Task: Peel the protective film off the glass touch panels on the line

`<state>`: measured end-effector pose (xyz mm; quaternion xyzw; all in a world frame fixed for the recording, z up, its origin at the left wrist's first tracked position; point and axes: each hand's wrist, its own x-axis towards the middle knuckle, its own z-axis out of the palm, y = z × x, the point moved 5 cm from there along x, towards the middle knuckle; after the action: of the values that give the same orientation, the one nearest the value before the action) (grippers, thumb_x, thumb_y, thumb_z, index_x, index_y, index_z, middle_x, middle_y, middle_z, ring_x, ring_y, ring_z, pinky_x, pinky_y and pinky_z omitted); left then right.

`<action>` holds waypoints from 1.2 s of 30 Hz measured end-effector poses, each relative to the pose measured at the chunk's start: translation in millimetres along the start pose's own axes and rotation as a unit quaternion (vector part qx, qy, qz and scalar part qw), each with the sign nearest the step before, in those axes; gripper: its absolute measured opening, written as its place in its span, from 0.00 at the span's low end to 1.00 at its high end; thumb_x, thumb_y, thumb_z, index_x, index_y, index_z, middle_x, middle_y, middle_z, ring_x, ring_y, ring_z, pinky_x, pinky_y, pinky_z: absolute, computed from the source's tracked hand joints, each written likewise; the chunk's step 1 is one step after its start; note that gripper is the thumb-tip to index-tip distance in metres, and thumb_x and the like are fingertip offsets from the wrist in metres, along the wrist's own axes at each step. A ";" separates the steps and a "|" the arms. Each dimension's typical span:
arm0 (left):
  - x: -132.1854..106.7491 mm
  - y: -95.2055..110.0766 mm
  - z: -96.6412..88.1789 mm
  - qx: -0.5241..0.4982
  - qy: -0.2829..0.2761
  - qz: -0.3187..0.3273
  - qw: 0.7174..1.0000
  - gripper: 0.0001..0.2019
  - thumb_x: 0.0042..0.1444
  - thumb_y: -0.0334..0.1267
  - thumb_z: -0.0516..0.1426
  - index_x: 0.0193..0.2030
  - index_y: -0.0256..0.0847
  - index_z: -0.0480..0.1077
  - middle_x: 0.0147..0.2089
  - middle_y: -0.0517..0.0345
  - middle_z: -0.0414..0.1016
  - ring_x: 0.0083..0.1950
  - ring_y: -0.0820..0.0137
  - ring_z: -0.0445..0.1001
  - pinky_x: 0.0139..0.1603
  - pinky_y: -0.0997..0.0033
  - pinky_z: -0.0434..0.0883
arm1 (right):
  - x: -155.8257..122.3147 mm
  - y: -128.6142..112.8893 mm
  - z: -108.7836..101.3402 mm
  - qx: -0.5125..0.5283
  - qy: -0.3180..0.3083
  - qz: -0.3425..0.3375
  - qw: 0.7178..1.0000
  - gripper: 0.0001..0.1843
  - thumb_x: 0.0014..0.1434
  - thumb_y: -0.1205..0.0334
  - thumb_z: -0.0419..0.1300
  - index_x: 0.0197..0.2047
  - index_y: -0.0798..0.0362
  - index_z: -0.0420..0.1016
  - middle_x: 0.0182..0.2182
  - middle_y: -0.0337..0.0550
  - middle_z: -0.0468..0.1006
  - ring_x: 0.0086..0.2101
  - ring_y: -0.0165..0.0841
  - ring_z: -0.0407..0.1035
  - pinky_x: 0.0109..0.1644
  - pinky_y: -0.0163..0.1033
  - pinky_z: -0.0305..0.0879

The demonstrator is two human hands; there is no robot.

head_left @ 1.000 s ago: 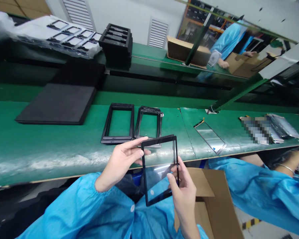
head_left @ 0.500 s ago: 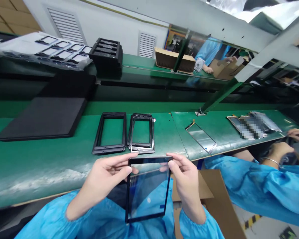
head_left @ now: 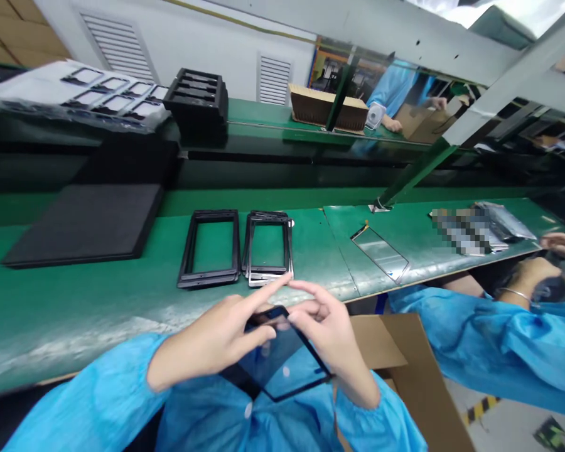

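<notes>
Between my two hands is a black-bordered glass touch panel, tilted, in front of the blue smock. My left hand pinches its upper left part between thumb and fingers, the index finger stretched forward. On the upper right edge my right hand grips with thumb and fingers, its index finger reaching toward the left one. Just beyond the hands, on the green bench, lie a stack of black frames and a second stack of frames with a silvery one in it.
A thin clear panel lies right of the frames, with stacked panels beyond. A black foam slab is at left. An open cardboard box stands below the bench edge. A co-worker's hand is at right.
The glass panel has turned from nearly upright to slanted in my hands. Both hands have come closer together, with the index fingertips nearly meeting.
</notes>
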<state>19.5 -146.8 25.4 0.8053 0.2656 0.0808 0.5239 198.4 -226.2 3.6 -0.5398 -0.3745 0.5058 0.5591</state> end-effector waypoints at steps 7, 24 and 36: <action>-21.5 -29.8 -17.3 -0.289 0.237 -0.128 0.919 0.26 0.65 0.51 0.65 0.62 0.39 0.67 0.49 0.41 0.87 0.38 0.59 0.87 0.32 0.70 0.80 | -5.7 29.5 -61.6 0.016 0.077 0.069 0.995 0.25 0.64 0.37 0.68 0.38 0.54 0.87 0.31 0.52 0.89 0.30 0.45 0.86 0.37 0.45 0.83; -32.2 -37.0 3.9 -0.341 0.299 -0.143 0.880 0.28 0.60 0.53 0.70 0.58 0.42 0.66 0.44 0.47 0.88 0.34 0.60 0.87 0.27 0.72 0.79 | -17.9 20.2 -46.1 -0.033 0.195 -0.030 0.980 0.25 0.68 0.40 0.65 0.29 0.51 0.80 0.20 0.42 0.84 0.20 0.37 0.79 0.26 0.38 0.77; -9.0 -3.3 -22.4 0.167 0.216 0.071 0.959 0.16 0.67 0.44 0.62 0.60 0.52 0.82 0.63 0.54 0.82 0.70 0.51 0.74 0.82 0.39 0.45 | -27.7 12.1 -28.0 -0.060 0.170 -0.040 0.983 0.17 0.64 0.46 0.70 0.44 0.52 0.84 0.28 0.48 0.89 0.24 0.42 0.84 0.30 0.40 0.82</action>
<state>1.7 -132.4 33.7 0.8614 0.3242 0.2443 0.3051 217.8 -260.5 -8.6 -0.6351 -0.3244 0.3606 0.6012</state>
